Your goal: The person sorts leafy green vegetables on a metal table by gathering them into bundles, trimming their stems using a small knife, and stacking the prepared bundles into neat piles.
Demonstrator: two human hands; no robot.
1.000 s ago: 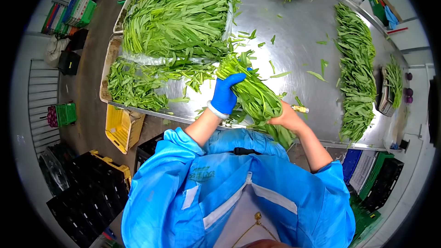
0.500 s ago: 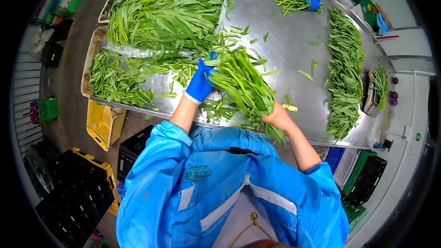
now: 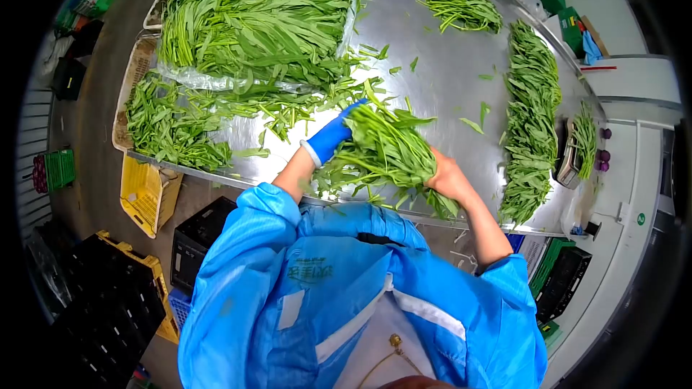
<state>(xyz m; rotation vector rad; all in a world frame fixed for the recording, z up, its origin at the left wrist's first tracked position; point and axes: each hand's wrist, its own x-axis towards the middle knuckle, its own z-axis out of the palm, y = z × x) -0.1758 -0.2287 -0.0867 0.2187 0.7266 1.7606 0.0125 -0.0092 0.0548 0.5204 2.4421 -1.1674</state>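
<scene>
Green bunch [image 3: 393, 151] over the near edge of the metal table [image 3: 425, 65]

The table is the biggest thing before us. On its left side we see a big heap of greens [image 3: 252, 21], and at the right a long row of greens [image 3: 532, 122]. A smaller heap [image 3: 169, 122] sits at the near left corner. Below that corner is a yellow basket [image 3: 148, 194]. At the far side lies a bundle of stems [image 3: 461, 1], and past the long row more greens [image 3: 585, 137] sit on the right.

Our bare right hand [image 3: 448, 175] has its fingers closed around the right end of the bunch. Our left hand [image 3: 333, 133], in a blue glove, touches the left side. Leaves hide some of its fingers, so we cannot tell if they are shut. Small bits of leaf [image 3: 472, 126] lie on the table between the bunch and the row.
</scene>
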